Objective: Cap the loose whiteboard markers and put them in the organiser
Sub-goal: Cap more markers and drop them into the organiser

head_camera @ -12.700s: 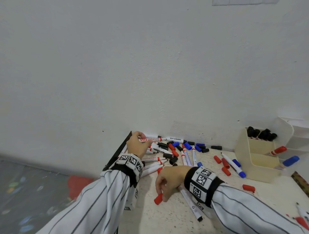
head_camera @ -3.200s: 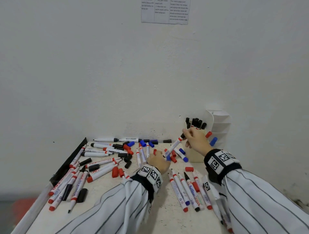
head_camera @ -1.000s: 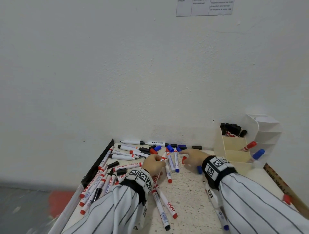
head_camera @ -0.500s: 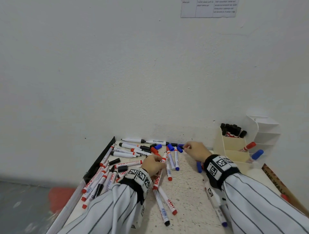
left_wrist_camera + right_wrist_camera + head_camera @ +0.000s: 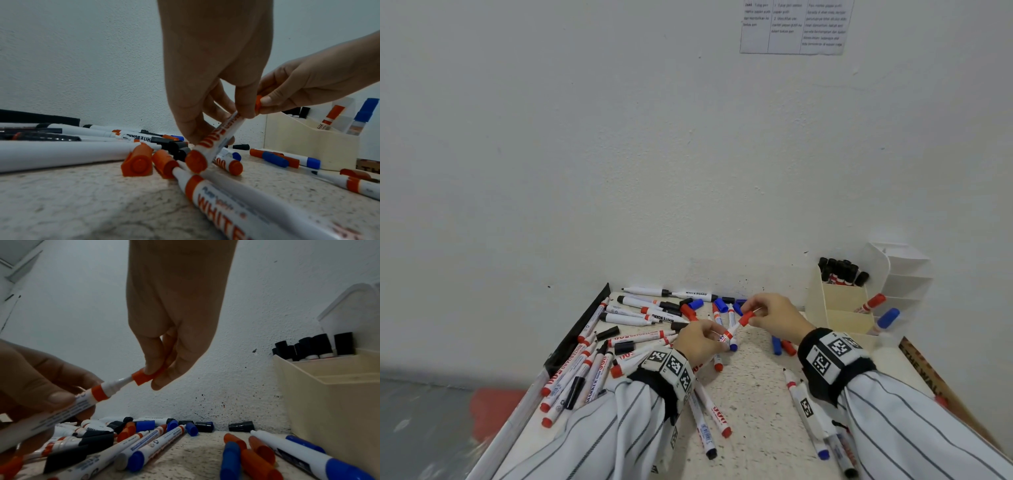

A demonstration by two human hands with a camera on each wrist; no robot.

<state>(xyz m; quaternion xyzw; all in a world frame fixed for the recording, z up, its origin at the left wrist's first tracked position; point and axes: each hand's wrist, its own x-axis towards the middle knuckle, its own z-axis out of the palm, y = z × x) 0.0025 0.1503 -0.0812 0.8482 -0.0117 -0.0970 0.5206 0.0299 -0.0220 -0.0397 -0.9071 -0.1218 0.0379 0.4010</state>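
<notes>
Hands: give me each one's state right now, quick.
Left hand: closed, gripping a red whiteboard marker by its barrel.
Right hand: closed, pinching a red cap at that marker's tip, not yet pushed home.

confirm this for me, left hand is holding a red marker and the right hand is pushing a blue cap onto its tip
Not quite: the cap is red, not blue. The right wrist view shows the right hand pinching a red cap just at the tip of the red marker, which the left hand holds by its barrel. The cap is not yet fully seated, since the white nib section still shows.
</notes>
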